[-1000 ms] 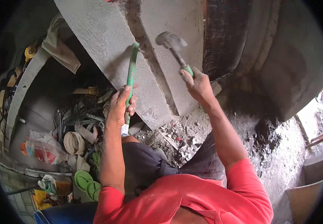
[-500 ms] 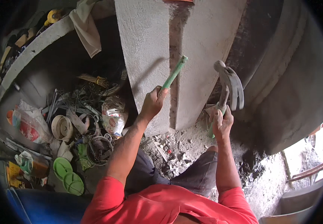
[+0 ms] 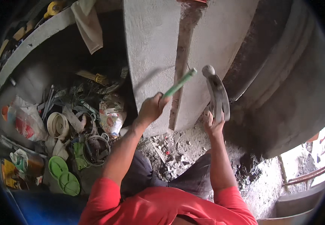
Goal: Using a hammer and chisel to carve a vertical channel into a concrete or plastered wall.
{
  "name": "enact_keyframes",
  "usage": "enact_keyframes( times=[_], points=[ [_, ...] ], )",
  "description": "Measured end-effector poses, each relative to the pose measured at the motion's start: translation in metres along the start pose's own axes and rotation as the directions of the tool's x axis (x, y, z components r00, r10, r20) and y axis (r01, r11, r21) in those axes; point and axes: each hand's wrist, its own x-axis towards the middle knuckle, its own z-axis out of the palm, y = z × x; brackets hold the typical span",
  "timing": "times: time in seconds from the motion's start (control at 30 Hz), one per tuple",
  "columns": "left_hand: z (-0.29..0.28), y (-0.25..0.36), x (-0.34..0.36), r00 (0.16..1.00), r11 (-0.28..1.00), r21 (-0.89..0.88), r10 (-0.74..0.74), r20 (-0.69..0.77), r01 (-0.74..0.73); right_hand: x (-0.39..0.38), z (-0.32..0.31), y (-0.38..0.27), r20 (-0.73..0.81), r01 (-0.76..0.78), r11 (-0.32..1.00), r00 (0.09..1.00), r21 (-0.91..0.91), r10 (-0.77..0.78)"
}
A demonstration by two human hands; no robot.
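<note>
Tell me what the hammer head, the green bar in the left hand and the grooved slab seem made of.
Hammer head: probably steel; dull grey, with a slim, curved form. Green bar: perhaps painted metal, though plastic coating is possible; matt green with a paler tip. Grooved slab: likely concrete or cement plaster; grey, unpolished, with a grainy face.

There are two hands (image 3: 152, 108) (image 3: 214, 126), one hammer (image 3: 217, 90), one green rod (image 3: 179, 83), two red sleeves (image 3: 104, 193) (image 3: 230, 200), two green slippers (image 3: 58, 165) (image 3: 69, 183), one cloth (image 3: 88, 26), one cream tub (image 3: 52, 123), one pail (image 3: 96, 150) and one patterned bag (image 3: 111, 116).
</note>
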Motion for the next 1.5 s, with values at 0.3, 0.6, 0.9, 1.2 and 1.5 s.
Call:
enact_keyframes(
  times=[0.3, 0.6, 0.9, 1.2, 1.5],
  points=[
    [0.014, -0.008, 0.013, 0.991, 0.955, -0.266, -0.134, 0.012, 0.133, -0.009, -0.019, 0.001, -0.015, 0.097, 0.993, 0.995, -0.067, -0.099],
    [0.013, -0.022, 0.016, 0.979, 0.951, -0.234, -0.191, 0.069, 0.202, 0.027, 0.014, 0.012, 0.242, -0.221, 0.953, 0.932, -0.207, 0.268],
    [0.020, 0.006, -0.012, 0.994, 0.991, -0.069, -0.112, -0.004, 0.111, -0.016, -0.012, 0.011, 0.026, 0.118, 0.990, 0.993, -0.080, -0.117],
    [0.025, -0.003, 0.005, 0.986, 0.941, -0.295, -0.166, 0.015, 0.163, -0.040, -0.019, 0.023, 0.066, -0.029, 0.999, 0.998, 0.045, 0.026],
    [0.018, 0.010, 0.008, 0.988, 0.968, -0.209, -0.150, -0.045, 0.138, 0.020, 0.020, -0.010, 0.235, -0.323, 0.944, 0.915, -0.064, 0.329]
  ],
)
